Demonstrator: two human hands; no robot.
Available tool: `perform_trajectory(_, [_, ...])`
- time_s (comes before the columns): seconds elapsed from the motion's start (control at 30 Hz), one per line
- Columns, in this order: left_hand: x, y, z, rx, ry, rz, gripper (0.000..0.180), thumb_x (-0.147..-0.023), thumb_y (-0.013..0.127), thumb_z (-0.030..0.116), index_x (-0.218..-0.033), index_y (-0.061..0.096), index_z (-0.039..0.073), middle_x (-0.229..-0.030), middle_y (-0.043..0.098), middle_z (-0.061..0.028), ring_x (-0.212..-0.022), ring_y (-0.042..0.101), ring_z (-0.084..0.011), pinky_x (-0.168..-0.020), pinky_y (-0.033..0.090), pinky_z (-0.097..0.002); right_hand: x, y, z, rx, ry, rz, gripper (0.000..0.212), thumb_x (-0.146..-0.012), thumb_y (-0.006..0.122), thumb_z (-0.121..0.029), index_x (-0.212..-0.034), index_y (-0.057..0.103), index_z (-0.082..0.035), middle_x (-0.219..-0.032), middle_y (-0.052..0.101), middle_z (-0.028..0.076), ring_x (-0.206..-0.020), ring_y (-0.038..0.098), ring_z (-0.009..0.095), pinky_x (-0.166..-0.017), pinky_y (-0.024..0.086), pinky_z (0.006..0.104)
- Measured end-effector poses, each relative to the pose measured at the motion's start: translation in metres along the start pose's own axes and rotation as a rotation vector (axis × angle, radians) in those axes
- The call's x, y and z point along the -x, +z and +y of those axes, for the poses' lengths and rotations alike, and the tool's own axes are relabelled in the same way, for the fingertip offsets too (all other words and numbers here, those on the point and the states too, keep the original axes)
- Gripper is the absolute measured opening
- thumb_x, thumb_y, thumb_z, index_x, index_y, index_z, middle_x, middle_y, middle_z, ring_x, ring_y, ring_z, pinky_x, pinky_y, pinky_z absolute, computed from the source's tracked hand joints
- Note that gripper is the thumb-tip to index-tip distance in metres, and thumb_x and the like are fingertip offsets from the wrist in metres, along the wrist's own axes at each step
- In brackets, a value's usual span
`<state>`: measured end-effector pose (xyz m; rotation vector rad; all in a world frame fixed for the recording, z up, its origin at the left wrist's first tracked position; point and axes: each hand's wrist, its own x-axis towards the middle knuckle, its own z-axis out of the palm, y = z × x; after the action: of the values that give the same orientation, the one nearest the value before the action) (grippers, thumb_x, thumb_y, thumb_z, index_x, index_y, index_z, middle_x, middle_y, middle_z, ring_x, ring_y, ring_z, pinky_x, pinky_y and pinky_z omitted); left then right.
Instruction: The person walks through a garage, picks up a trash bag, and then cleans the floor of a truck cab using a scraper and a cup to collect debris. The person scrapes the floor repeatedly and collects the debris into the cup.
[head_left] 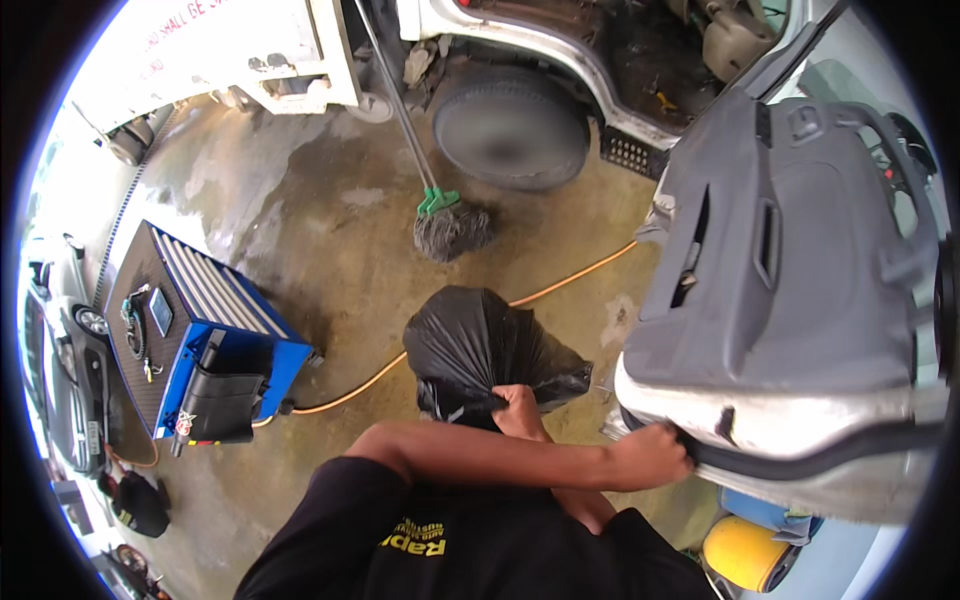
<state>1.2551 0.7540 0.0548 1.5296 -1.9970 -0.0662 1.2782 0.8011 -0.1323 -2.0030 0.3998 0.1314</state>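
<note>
Black plastic gathers under a worker's grip on a wet-looking garage floor (330,165), as seen in the head view. Yellow lettering (412,540) runs across the worker's black shirt (330,530) at the lower centre of the frame. Red capitals are painted on a white panel (235,45) at the upper left, and a small pale plate (93,445) with characters marks a parked car at the far left.

At the centre, the right hand (520,408) is closed, its fingers bunched around the gathered top of a bulging black bag (460,340). The left forearm crosses over the right arm, and the left hand (650,458), right of centre, is curled nearly into a fist against the edge of a vehicle door (730,310), beside its black seal (830,452); how firmly it grips, an onlooker cannot tell. Grey trim covers the door on the right side of the frame.

Beyond the bag, a mop (450,232) with a green clamp stands near a dark tyre (455,120) at the upper centre. An orange hose (580,272) crosses behind the bag toward a blue tool cabinet (288,378) at the left. Low at the right, beneath the door, sits a yellow container (738,552).
</note>
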Motion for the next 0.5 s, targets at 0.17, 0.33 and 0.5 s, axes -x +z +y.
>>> perform_trajectory(0.17, [-0.046,0.05,0.006,0.028,0.214,0.098,0.026,-0.094,0.058,0.025,-0.099,0.069,0.002,-0.081,0.07,-0.0018,-0.071,0.07,-0.0211,-0.062,0.052,-0.036,-0.048,-0.015,-0.005,0.002,0.016,0.005,0.029,-0.067,0.066,-0.003,-0.095,0.075,-0.001,-0.091,0.068,0.027,-0.092,0.071,0.045,-0.076,0.055,0.0465])
perform_trajectory(0.33, [-0.089,0.102,0.037,0.073,0.261,0.055,0.027,-0.09,0.061,0.023,-0.102,0.065,-0.001,-0.08,0.067,-0.0022,-0.073,0.068,-0.0189,-0.064,0.051,-0.0339,-0.072,-0.027,0.023,0.114,0.098,-0.012,0.039,-0.068,0.073,-0.006,-0.107,0.078,-0.003,-0.099,0.074,0.022,-0.097,0.073,0.042,-0.083,0.058,0.0443])
perform_trajectory(0.5, [-0.148,0.168,0.053,0.166,0.287,-0.058,0.019,-0.097,0.06,0.023,-0.096,0.059,0.004,-0.079,0.062,-0.0017,-0.07,0.06,-0.0205,-0.065,0.049,-0.0368,-0.081,-0.025,0.029,0.086,0.178,-0.081,0.028,-0.065,0.075,-0.014,-0.092,0.072,-0.005,-0.082,0.067,0.022,-0.082,0.07,0.044,-0.068,0.051,0.0442])
